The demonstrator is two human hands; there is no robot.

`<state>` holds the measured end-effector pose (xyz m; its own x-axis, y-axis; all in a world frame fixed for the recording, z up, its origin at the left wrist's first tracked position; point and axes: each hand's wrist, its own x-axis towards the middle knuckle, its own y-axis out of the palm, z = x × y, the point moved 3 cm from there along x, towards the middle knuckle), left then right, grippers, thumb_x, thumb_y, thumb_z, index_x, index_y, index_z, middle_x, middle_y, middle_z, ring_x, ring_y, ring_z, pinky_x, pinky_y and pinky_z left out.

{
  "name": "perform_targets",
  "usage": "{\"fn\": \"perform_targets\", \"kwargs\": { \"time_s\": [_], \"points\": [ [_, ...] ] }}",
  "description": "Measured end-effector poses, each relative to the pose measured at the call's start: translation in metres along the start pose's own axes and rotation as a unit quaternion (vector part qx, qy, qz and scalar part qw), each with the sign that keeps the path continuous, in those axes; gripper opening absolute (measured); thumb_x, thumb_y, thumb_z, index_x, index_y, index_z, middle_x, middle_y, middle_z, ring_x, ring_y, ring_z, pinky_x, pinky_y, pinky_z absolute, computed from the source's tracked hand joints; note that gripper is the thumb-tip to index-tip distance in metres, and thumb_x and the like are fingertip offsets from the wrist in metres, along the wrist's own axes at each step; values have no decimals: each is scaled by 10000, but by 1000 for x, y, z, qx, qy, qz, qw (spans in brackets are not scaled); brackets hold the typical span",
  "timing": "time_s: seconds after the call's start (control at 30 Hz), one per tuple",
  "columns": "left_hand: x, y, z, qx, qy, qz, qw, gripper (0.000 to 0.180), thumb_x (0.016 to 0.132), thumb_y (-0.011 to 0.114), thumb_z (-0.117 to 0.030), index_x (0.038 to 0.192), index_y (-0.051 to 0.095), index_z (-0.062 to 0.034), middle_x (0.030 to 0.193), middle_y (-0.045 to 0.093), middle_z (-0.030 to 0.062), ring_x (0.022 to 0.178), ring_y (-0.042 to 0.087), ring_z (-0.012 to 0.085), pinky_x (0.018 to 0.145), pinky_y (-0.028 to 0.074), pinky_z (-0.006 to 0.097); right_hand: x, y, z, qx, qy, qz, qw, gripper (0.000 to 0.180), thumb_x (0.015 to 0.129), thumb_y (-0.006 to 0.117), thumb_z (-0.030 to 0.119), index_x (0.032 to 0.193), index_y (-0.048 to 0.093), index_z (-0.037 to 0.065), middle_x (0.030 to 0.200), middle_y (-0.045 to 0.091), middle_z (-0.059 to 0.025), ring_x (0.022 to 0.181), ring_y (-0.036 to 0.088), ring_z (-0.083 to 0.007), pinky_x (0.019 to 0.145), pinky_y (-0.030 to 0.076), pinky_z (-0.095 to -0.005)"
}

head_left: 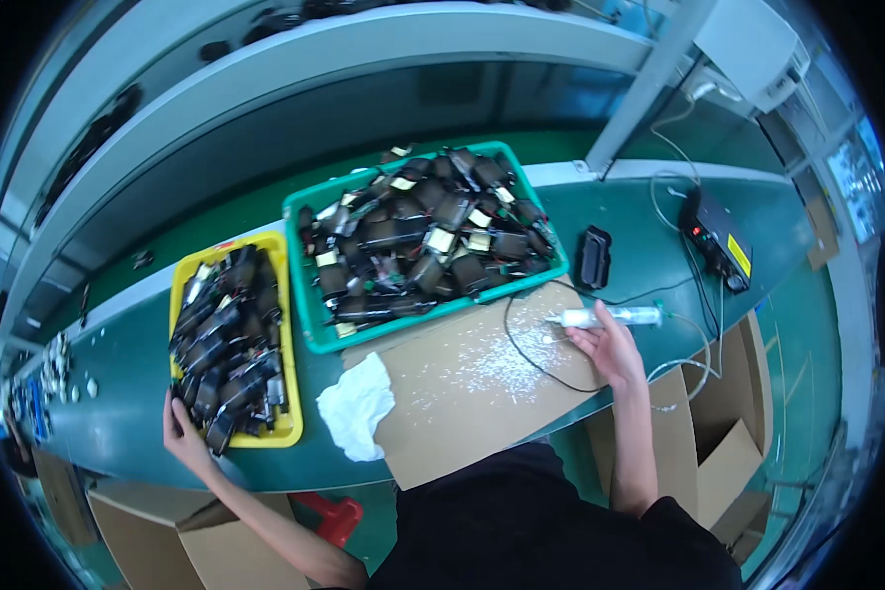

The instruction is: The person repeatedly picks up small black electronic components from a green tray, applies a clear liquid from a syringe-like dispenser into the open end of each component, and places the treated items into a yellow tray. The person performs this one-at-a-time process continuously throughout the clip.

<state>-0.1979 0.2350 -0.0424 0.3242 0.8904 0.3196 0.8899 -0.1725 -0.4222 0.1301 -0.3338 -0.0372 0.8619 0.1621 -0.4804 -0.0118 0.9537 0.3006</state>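
My right hand (610,351) is closed around a clear dispensing syringe (615,316), held level above the cardboard sheet (433,433) with its tip to the left. A thin clear tube runs from the syringe's right end. At the near left corner of the yellow tray (293,393), my left hand (187,438) has its fingers bent round a small black part (176,421), partly hidden. Dark motor-like parts (216,344) with wires fill that tray. A larger heap of similar parts (393,231), some with pale yellow labels, fills the green tray (310,320).
White specks are scattered over the cardboard, beside a crumpled white cloth (356,405). A black box-shaped case (593,258) and a black controller (718,241) with cables stand to the right. Open cardboard boxes (659,433) and a red stool (339,518) are below the bench edge.
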Motion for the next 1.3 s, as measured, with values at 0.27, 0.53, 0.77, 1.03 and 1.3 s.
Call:
{"fn": "perform_targets", "kwargs": {
  "time_s": [0.27, 0.53, 0.77, 1.03, 1.3],
  "points": [
    [-3, -7, 11, -20, -48, -21, 998, 423, 962, 512, -279, 1230, 553, 45, 1190, 596, 143, 1055, 548, 177, 939, 415, 299, -4, 27, 17, -400, -25, -157, 903, 674, 901, 491, 545, 679, 593, -83, 540, 594, -126, 429, 597, -168, 408, 491, -280],
    [2, -11, 21, 71, -48, -29, 996, 442, 961, 512, -298, 1237, 546, 46, 1217, 585, 130, 1078, 538, 180, 961, 402, 300, 2, 24, 28, -493, -14, -207, 845, 721, 957, 366, 505, 570, 606, -54, 448, 551, -105, 394, 573, -180, 461, 484, -306],
    [-1, -3, 12, 48, -51, -27, 997, 455, 959, 515, -321, 1237, 548, 38, 1199, 588, 121, 1057, 533, 165, 950, 403, 289, -6, 27, 64, -550, -19, -205, 810, 653, 946, 444, 459, 568, 601, -49, 451, 544, -92, 393, 561, -164, 425, 458, -302],
    [-2, -6, 13, 26, -57, -26, 998, 406, 975, 484, -264, 1248, 538, 32, 1206, 586, 132, 1069, 546, 184, 951, 408, 309, 81, 147, 147, -517, -322, -21, 793, 393, 883, 599, 322, 675, 615, -10, 533, 578, -76, 482, 555, -148, 481, 435, -292],
    [-1, -1, 7, 28, -59, -18, 998, 392, 979, 474, -240, 1242, 537, 44, 1195, 588, 129, 1070, 536, 176, 958, 390, 301, 275, 289, 112, -704, -325, 364, 515, 450, 739, 688, 85, 1166, 570, 164, 1169, 530, -127, 1104, 527, -312, 917, 444, -389]
  ]
}}
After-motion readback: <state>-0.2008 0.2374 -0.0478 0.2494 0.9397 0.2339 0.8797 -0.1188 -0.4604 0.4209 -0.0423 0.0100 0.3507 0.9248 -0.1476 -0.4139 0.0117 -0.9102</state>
